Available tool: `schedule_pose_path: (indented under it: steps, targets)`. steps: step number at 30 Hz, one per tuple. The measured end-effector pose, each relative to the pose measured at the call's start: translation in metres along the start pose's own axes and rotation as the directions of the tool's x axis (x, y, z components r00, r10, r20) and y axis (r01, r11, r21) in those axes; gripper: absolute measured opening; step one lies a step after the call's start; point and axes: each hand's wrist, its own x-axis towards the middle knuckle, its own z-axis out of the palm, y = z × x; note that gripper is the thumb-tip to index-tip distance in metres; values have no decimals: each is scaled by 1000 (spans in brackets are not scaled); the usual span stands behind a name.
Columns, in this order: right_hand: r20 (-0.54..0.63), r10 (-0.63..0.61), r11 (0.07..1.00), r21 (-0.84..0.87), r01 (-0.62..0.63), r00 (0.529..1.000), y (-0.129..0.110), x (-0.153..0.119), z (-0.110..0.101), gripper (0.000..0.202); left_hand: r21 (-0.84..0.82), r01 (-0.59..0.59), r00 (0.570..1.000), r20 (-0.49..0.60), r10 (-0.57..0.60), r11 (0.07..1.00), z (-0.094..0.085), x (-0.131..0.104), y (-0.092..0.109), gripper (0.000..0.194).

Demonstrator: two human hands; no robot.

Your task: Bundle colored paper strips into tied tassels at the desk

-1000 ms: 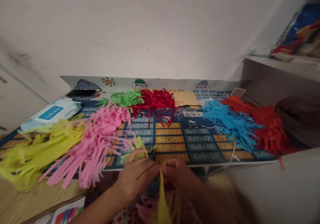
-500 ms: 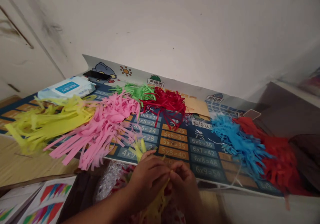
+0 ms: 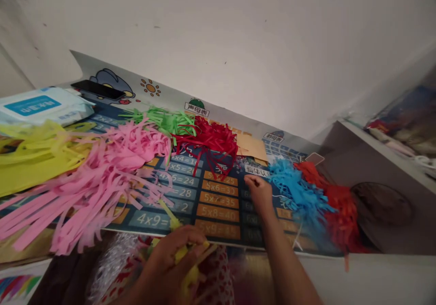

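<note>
Mat (image 3: 220,212), mid-frame: fringe bundles (image 3: 91,177), grouped by colour, presumably against mixing. Lower centre, left hand (image 3: 170,255) pinches yellow strips (image 3: 173,221), seemingly for steadiness; right hand (image 3: 259,195), centre-right, loosely curled, grip I cannot tell.

- home room, most likely; which room, can't tell
- desk mat (image 3: 218,230) across mid-frame; school-type print, times tables plus Chinese characters; cartoon figures and a sun (image 3: 151,87) along its upturned back edge
- plain pale wall (image 3: 221,32) right behind, small marks on it
- household clutter at left; soft white-and-blue pack (image 3: 44,107), dark phone-like slab (image 3: 98,89)
- bagged stuff (image 3: 408,118) upper right, blurred
- fringed bundles (image 3: 296,184) over the mat; reads as craft work at a desk
</note>
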Motion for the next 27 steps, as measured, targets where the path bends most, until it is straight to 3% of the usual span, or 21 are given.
schedule_pose_path:
  steps: [1, 3, 6, 11, 17, 23, 27]
  targets:
    - [-9, -12, 999, -42, 11, 1000, 12, 23, 0, 24, -113, 160, 987, 30, -157, 981, 2, -2, -1, 31]
    - [7, -54, 993, -106, 54, 999, 30, 55, 3, 20, -313, 404, 915, 125, -384, 860, 5, -6, -3, 41]
    - [61, -124, 973, -191, 133, 990, 46, 73, 13, 17, -414, 517, 854, 191, -484, 749, 7, -5, -5, 50]
    - [150, -199, 932, -275, 235, 968, 51, 70, 18, 17, -241, 482, 873, 220, -436, 843, 9, 5, -7, 47]
    - [193, -230, 913, -296, 280, 954, 45, 72, 19, 14, -127, 449, 875, 264, -406, 884, 34, 13, -15, 33]
    - [43, -223, 954, -195, 227, 974, 27, 69, 10, 19, -259, 456, 882, 262, -393, 851, 48, 8, -19, 37]
    - [-80, -207, 978, -52, 203, 975, 2, 22, -9, 29, -321, 425, 905, 173, -389, 846, 35, 12, -14, 41]
